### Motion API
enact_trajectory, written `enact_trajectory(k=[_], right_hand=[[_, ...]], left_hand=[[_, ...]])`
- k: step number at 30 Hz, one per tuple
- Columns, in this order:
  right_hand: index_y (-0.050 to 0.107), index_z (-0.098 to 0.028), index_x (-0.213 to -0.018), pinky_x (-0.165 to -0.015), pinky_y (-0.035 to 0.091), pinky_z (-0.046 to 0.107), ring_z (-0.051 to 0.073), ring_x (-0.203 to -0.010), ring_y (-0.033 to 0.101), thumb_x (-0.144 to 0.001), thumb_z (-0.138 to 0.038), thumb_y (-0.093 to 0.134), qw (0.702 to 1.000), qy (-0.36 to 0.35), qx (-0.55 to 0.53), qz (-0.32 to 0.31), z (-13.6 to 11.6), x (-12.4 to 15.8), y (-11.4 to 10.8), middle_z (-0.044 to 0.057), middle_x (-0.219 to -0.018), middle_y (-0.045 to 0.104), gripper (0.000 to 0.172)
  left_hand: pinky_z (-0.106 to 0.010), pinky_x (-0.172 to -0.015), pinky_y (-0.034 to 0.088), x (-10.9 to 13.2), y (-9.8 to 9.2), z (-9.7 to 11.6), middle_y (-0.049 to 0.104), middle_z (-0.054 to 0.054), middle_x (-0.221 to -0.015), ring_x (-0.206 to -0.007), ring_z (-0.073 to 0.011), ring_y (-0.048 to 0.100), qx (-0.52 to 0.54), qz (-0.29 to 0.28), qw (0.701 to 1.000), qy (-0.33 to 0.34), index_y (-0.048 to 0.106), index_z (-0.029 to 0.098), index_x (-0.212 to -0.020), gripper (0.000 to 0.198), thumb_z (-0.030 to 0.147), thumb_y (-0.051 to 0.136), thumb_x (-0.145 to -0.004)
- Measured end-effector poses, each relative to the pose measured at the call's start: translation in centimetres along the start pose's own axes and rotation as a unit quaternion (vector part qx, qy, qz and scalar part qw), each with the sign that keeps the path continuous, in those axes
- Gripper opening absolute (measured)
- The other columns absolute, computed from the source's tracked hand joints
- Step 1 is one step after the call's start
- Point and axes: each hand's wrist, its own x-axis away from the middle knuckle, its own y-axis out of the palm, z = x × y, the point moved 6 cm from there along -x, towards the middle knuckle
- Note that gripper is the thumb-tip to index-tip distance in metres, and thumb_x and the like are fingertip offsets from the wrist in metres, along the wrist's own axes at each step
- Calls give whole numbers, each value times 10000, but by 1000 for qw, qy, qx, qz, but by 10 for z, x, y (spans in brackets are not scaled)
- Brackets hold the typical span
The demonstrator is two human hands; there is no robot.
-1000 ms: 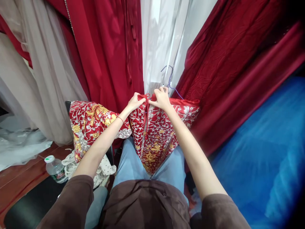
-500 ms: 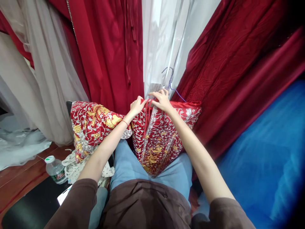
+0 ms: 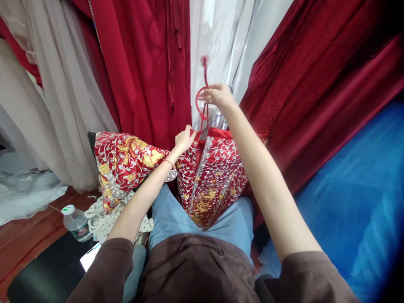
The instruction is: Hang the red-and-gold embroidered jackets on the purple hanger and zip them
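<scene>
A red garment with silver and gold embroidery rests on my lap, its plain red top edge facing away from me. My left hand is closed on that edge, left of a narrow opening. Higher up, in front of the white curtain-like cloth, my right hand pinches a red cord. The cord loops beside my fingers, runs down to the garment's top edge, and its blurred end stands up above the hand. A second embroidered red piece lies to the left, partly behind my left forearm.
Red cloth and white fabric hang in front, with blue tulle at right. On the left are a water bottle, a dotted white cloth, a phone and a black seat.
My right hand has risen from the garment's top edge, drawing the red cord upward into a loop. My left hand stays at the edge, barely shifted.
</scene>
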Motion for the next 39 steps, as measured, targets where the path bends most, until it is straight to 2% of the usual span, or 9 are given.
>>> enact_trajectory(k=[5,10,13,17,21,23,26,31,39], right_hand=[[577,-107,-1127,-683,633,453,189,-587,685,-796,-146,680,990,112,86,-23,39,16,9,19,-708,659,349],[660,-167,-1007,-850,601,399,195,-789,713,-865,-243,603,991,-56,120,31,12,76,-7,53,-795,709,171],[670,-210,-975,-756,594,346,175,-752,702,-935,-342,517,997,-55,56,26,7,144,-16,48,-842,731,206],[672,-205,-870,-602,552,290,151,-581,658,-910,-379,573,996,92,-18,-15,54,246,-5,29,-713,715,204],[662,-183,-751,-546,519,265,160,-535,669,-859,-343,664,945,324,-46,-24,129,314,38,40,-643,712,193],[643,-190,-696,-570,524,273,171,-549,681,-861,-342,666,937,349,3,30,145,324,54,42,-645,717,226],[652,-211,-729,-639,531,288,197,-641,715,-869,-362,658,939,316,86,103,144,325,69,39,-712,744,205],[656,-243,-832,-727,515,303,224,-788,730,-909,-402,594,936,283,171,121,134,332,76,45,-841,771,188],[588,-230,-760,-624,501,270,184,-587,694,-916,-407,511,940,299,28,164,151,335,80,27,-739,756,248]], left_hand=[[-370,-888,456,4,-2,2,736,-127,-1067,-1067,-317,685,0,-2,1000,8,540,228,-1187,396,548,394,-1004],[-366,-892,449,3,-2,0,731,-116,-1071,-1067,-316,679,22,8,1000,9,560,237,-1161,359,527,421,-1001],[-353,-905,440,5,-1,-1,733,-101,-1055,-1079,-310,671,37,29,999,-3,568,247,-1143,345,529,435,-996],[-336,-900,430,7,3,-1,733,-94,-1030,-1069,-304,670,47,52,997,-16,567,249,-1130,337,533,448,-991],[-335,-888,421,9,6,-1,728,-94,-1029,-1049,-306,674,38,68,997,-26,568,253,-1128,331,525,432,-998],[-334,-882,419,10,6,-2,728,-94,-1033,-1049,-308,672,34,76,996,-28,568,254,-1123,332,528,428,-999],[-324,-884,415,12,4,-2,727,-83,-1036,-1072,-298,664,39,88,995,-33,566,265,-1108,311,529,452,-989],[-310,-894,408,15,3,-2,714,-59,-1033,-1100,-278,648,80,92,992,-43,568,273,-1047,264,515,490,-976],[-387,-945,399,19,0,4,689,-113,-1111,-1145,-344,620,73,80,992,-58,564,252,-1086,289,503,464,-983]])
